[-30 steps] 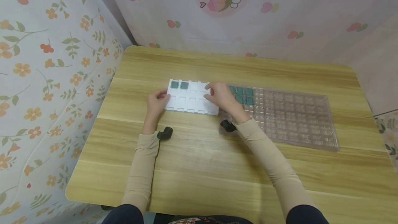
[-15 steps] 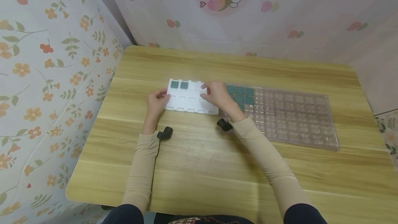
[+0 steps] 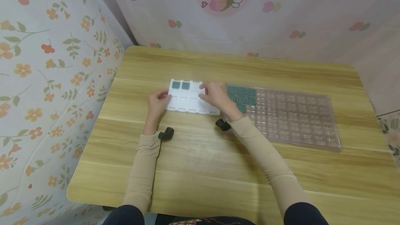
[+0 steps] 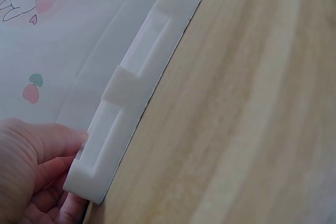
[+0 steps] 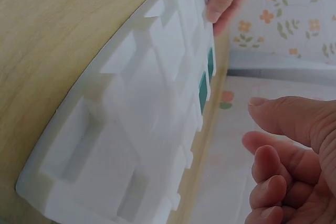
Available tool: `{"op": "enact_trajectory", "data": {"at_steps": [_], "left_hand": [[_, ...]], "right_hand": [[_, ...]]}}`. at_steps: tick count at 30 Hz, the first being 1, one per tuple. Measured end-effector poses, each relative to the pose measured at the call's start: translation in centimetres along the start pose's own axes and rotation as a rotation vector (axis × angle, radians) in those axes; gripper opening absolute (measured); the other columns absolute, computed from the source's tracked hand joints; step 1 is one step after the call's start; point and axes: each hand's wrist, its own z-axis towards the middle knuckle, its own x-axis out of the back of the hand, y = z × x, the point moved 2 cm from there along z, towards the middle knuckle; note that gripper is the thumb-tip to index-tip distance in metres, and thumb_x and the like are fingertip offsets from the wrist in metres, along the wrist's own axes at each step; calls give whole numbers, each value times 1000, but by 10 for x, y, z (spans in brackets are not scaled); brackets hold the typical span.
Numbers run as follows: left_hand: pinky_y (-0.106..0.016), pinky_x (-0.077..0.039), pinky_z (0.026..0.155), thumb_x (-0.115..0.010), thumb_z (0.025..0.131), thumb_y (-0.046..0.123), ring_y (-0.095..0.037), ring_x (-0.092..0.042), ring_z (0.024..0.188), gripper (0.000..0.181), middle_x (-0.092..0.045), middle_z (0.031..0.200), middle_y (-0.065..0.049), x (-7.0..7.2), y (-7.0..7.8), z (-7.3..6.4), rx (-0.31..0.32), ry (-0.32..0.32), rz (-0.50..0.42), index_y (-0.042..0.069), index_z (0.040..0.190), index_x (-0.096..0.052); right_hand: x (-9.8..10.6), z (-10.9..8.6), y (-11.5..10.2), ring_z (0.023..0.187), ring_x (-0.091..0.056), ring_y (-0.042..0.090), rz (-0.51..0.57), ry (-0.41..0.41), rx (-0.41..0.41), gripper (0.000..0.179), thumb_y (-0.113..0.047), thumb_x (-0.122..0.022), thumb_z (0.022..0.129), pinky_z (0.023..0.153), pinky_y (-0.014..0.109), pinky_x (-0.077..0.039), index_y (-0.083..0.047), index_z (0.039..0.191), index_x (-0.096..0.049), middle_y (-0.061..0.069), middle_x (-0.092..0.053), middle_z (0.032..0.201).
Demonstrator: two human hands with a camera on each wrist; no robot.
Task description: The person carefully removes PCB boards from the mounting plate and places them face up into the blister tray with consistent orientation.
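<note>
My left hand (image 3: 157, 104) grips the left edge of a white plastic tray (image 3: 191, 104) with moulded pockets. In the left wrist view the thumb (image 4: 65, 139) lies on the tray's side, the other fingers partly hidden behind its corner. Two green square chips (image 3: 176, 85) sit in the tray's far left pockets. Over the tray's right part hovers my right hand (image 3: 216, 96), thumb and forefinger apart. The right wrist view shows nothing between its thumb (image 5: 283, 116) and the loosely curled fingers.
To the right lies a large clear plastic tray (image 3: 300, 121) with many pockets. Several green chips (image 3: 241, 91) fill its far left pockets, partly behind my right hand. Black wrist-worn pieces (image 3: 166, 133) stick out from both wrists. A floral curtain (image 3: 56, 89) borders the wooden table (image 3: 200, 173).
My right hand has shifted slightly left over the white tray, uncovering more of the green chips in the clear tray. The left hand and white tray stay in place.
</note>
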Motion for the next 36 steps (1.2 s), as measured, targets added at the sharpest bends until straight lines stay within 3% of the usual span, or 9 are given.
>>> {"op": "enact_trajectory", "data": {"at_steps": [21, 36], "left_hand": [[-32, -51, 82, -64, 83, 3, -26, -59, 89, 29, -64, 100, -21, 0, 0, 0, -28, 9, 11, -5, 111, -65], [-33, -50, 83, -65, 84, 5, -27, -59, 91, 30, -63, 101, -19, 0, 1, 0, 9, 2, 12, -3, 113, -64]], "right_hand": [[-10, 14, -5, 56, -41, 14, 4, -14, 11, 29, -10, -65, 86, 51, 22, -35, 5, 110, -64, 6, -51, 63], [-18, 27, -8, 55, -39, 13, 22, -14, -26, 30, -10, -63, 87, 50, 22, -33, 4, 113, -63, 3, -46, 61]]}}
